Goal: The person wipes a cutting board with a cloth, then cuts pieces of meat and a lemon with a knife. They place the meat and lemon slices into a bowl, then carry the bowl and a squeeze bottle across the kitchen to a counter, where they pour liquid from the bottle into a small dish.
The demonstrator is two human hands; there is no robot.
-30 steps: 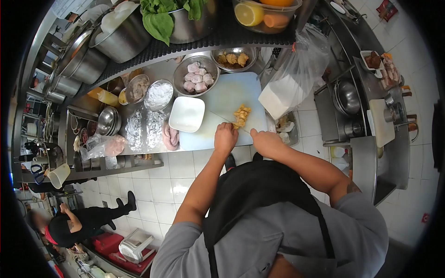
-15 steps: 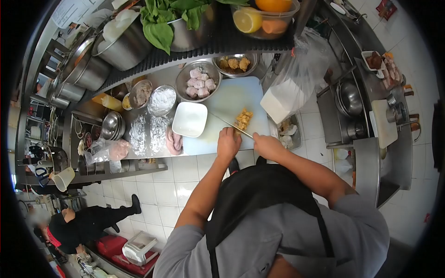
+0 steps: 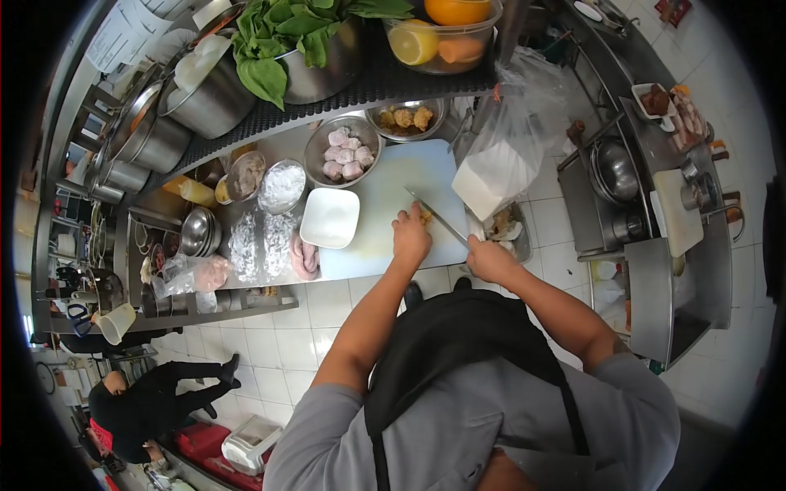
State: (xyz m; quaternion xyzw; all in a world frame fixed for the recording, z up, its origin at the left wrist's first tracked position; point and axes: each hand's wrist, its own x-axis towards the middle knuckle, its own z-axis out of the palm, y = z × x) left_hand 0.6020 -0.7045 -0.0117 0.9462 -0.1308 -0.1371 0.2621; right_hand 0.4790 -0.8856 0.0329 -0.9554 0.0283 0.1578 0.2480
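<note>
My right hand is closed around the handle of a kitchen knife. Its blade slants up and left over the pale blue cutting board. My left hand is at the left side of the blade, fingers apart and pointing away from me. Between its fingertips and the knife a few chopped golden-brown food pieces show; the rest of the pile is hidden. A white square bowl sits at the board's left edge. Behind it is a metal bowl with pale, coated meat chunks.
Another metal bowl holds browned pieces. White powder fills a bowl on the left, near raw meat. A shelf with pots overhangs the back. A plastic bag hangs right. A co-worker stands lower left.
The knife has shifted right and turned to the far side of the pieces. My left hand has moved up and right over the pile, covering most of it. The co-worker has bent.
</note>
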